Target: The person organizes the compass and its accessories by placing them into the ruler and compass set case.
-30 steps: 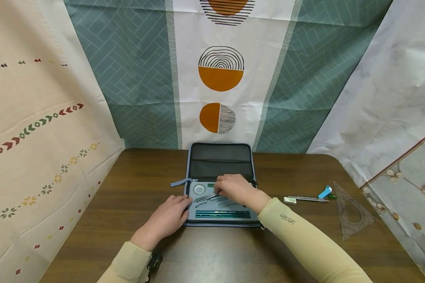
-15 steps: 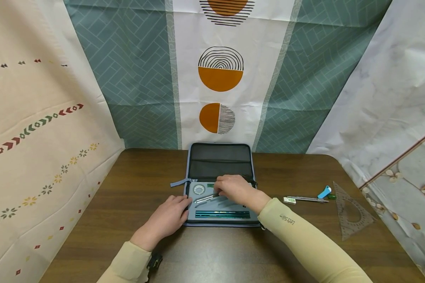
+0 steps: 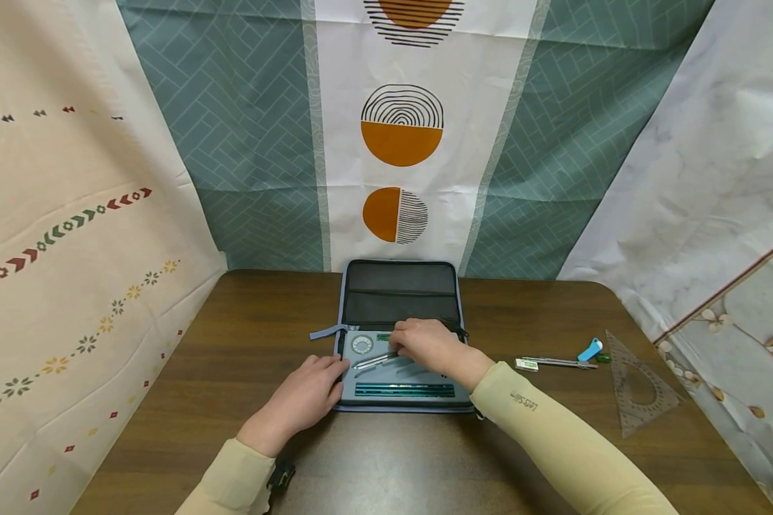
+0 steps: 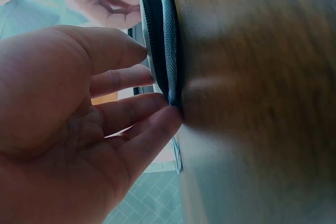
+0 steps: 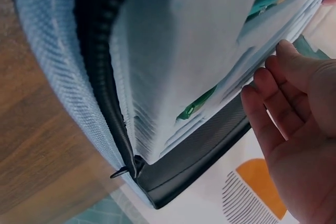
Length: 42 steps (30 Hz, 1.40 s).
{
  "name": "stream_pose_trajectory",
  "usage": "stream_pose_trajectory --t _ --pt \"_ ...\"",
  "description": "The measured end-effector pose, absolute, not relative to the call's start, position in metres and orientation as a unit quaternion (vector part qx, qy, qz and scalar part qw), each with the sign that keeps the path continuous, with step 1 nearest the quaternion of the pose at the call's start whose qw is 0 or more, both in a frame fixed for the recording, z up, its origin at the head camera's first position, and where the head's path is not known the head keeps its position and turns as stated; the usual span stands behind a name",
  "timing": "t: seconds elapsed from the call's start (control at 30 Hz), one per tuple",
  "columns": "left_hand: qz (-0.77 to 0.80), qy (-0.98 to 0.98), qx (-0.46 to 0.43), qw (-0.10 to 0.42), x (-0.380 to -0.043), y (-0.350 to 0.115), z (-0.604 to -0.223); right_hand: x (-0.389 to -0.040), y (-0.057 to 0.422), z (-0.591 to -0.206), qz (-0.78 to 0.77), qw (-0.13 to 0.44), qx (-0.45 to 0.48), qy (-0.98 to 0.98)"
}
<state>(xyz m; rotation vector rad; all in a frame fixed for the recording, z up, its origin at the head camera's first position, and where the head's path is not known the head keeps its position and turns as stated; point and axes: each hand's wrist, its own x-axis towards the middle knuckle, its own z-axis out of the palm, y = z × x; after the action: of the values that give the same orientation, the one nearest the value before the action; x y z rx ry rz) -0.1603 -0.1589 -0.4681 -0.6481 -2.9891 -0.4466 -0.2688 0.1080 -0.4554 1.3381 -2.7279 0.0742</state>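
A zippered case (image 3: 399,293) lies unfolded on the table, with a light-blue tray (image 3: 354,393) in its near half. My left hand (image 3: 303,397) rests at the case's left edge, its fairly straight fingertips touching the zipper rim (image 4: 169,40). My right hand (image 3: 428,343) reaches over the tray, fingers bent at the right end of a silver drawing compass (image 3: 375,360) lying slantwise there; its covered end is hidden by the fingers. Dark green pencils (image 3: 404,390) lie along the tray's front, and a round white dial-like piece (image 3: 362,345) sits at its upper left.
On the wooden table (image 3: 264,315), to the right, lie an eraser (image 3: 527,365), slim silver tools (image 3: 563,363), a blue piece (image 3: 590,350), a small green piece (image 3: 603,357) and a clear set square (image 3: 640,393). Patterned cloths (image 3: 264,143) hang behind and beside the table.
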Motion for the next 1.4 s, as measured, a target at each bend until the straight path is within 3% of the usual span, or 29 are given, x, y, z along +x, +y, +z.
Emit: stream_pose_trajectory --t 0.37,0.63,1.4 --pt "-0.143 -0.968 -0.207 0.021 -0.161 -0.159 -0.468 -0.261 0.117 -0.452 0.048 0.056 0.452 -0.889" --pt "-0.144 -0.966 -0.212 0.03 -0.16 -0.158 -0.468 -0.255 0.138 -0.452 0.084 0.09 0.483 -0.867" --pt "-0.138 -0.968 -0.209 0.029 -0.161 -0.159 -0.469 -0.245 0.273 -0.447 0.069 0.104 0.375 -0.918"
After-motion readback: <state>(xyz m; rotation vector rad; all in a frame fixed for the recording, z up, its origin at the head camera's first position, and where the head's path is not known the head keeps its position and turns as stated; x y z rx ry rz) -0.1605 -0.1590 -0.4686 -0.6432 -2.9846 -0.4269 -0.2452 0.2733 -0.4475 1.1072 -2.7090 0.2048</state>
